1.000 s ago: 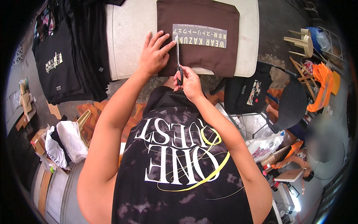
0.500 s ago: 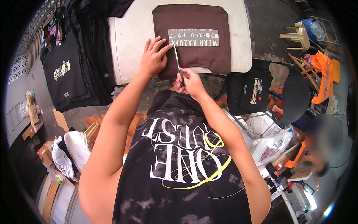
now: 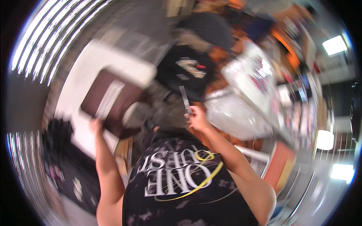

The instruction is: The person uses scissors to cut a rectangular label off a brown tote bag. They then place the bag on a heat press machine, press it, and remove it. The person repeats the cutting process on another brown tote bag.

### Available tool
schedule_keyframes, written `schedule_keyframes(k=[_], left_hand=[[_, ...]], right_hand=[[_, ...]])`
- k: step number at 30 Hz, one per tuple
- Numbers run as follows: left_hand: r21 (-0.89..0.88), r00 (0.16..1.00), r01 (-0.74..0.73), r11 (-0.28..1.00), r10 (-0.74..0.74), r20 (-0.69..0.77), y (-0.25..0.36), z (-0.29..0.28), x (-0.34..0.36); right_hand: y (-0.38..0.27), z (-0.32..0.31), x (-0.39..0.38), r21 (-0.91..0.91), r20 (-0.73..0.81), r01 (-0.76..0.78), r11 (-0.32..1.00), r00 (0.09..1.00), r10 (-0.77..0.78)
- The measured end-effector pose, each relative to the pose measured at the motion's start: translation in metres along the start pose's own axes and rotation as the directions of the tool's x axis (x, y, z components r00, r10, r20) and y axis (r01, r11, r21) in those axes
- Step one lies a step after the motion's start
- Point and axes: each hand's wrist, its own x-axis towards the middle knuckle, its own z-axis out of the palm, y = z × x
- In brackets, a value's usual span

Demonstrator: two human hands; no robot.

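Note:
My right hand (image 3: 198, 119) grips a pair of scissors (image 3: 185, 98), their blades pointing away from me, off to the right of the white table (image 3: 71, 98). On that table lies a brown cloth piece (image 3: 93, 92) with a pale rectangular print strip (image 3: 110, 100). My left hand (image 3: 96, 125) is at the near edge of the brown cloth, apparently touching it. Motion smears its fingers, so their pose is unclear.
A black printed cloth (image 3: 188, 69) lies beyond the scissors. Clear plastic-wrapped goods (image 3: 237, 113) sit to the right. Dark garments (image 3: 71, 177) hang along the table's left side. An orange-red panel (image 3: 279, 165) stands at lower right.
The view has swung to the right, so the table now appears at left and tilted. The scissors have left the brown cloth's print and moved right, still in my right hand.

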Motion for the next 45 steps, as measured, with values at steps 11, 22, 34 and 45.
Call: schedule_keyframes(k=[11,22,34,45], left_hand=[[-0.773,0.755,0.109,0.625,0.453,0.474,0.235,0.017,-0.090],[-0.393,-0.269,-0.604,0.693,0.286,0.920,0.365,-0.012,-0.329],[-0.498,-0.740,-0.381,0.779,0.066,0.670,0.396,0.027,-0.374],[-0.835,-0.800,-0.446,0.323,0.275,0.533,0.502,0.126,-0.437]], right_hand=[[0.047,-0.156,-0.025,-0.367,-0.765,-0.222,0.903,0.624,-0.157],[0.046,-0.298,0.053,-0.581,-0.788,-0.567,0.584,0.570,-0.231],[-0.038,-0.247,0.059,-0.710,-0.694,-0.666,0.228,0.718,-0.062],[-0.259,-0.130,-0.182,-0.422,0.148,-0.108,0.900,0.971,0.186]])
